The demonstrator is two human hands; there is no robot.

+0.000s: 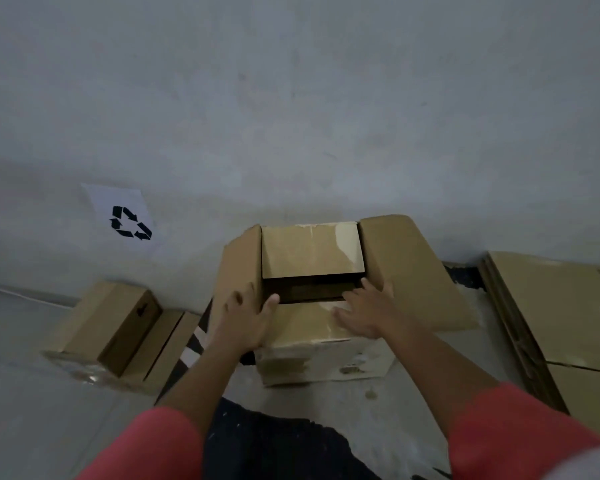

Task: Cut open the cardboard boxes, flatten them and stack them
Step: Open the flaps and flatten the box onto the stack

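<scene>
On top of the box (312,252), at its near edge, my feed shows both hands. The right hand (364,313) lies flat and released on the near flap, fingers spread, fingertips at the rim of the dark gap. The left hand (245,320) sits on the box's near left corner, thumb stretched along the gap's edge. Its fingers bend over the left flap, and I cannot tell whether they grasp it. The box stands on the floor (21,341) against the wall, side flaps raised. A smaller box (111,320) lies toward the floor's left edge, flattened cardboard (561,306) toward its right edge. A recycling sign (125,220) hangs on the wall.
</scene>
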